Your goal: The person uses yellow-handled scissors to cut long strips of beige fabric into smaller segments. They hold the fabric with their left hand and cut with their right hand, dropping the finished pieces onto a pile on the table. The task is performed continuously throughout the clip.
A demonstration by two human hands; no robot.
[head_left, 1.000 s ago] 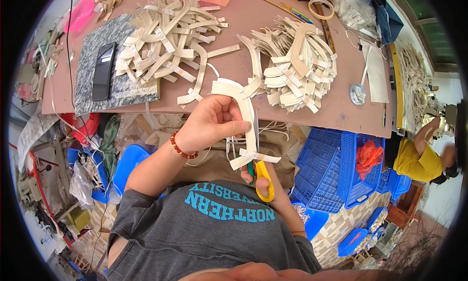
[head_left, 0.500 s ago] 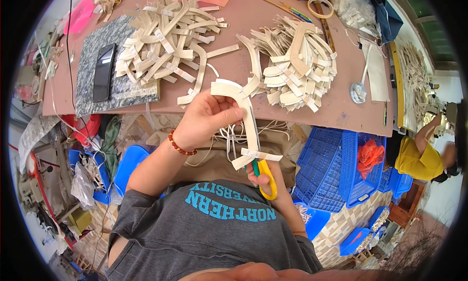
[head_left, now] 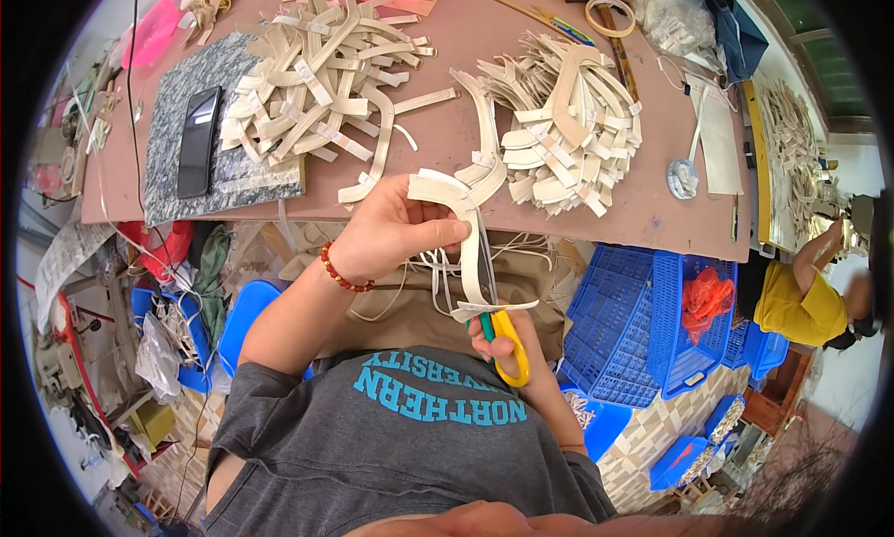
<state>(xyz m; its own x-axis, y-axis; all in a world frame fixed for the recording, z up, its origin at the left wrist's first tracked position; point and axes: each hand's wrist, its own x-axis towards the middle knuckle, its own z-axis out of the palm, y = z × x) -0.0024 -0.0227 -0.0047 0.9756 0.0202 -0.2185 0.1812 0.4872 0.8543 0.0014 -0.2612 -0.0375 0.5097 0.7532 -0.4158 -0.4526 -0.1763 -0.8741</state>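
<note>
My left hand [head_left: 386, 234] is closed on a cream, curved fabric strap [head_left: 472, 269], with the thumb pressed over its bend. The strap hangs down at the table's front edge, and a short crosspiece lies across its lower end. My right hand [head_left: 523, 337] grips scissors with yellow and green handles [head_left: 510, 351]. Their blades point up along the strap's right side; whether they touch it I cannot tell. Just beyond the held strap, another cream strap [head_left: 486, 160] rests on the table. Piles of similar straps lie behind, one at left [head_left: 312, 81] and one at right [head_left: 568, 127].
A black phone [head_left: 198, 141] lies on a grey stone slab [head_left: 168, 99] at the table's left. Tape [head_left: 611, 15], pens and a plastic bag [head_left: 678, 20] sit at the back right. Blue crates [head_left: 615, 323] stand below right. A person in yellow [head_left: 799, 302] is at far right.
The held strap has tilted, so its lower crosspiece now appears edge-on and flatter. More of the scissor blades shows beside the strap. Both hands stay in nearly the same place.
</note>
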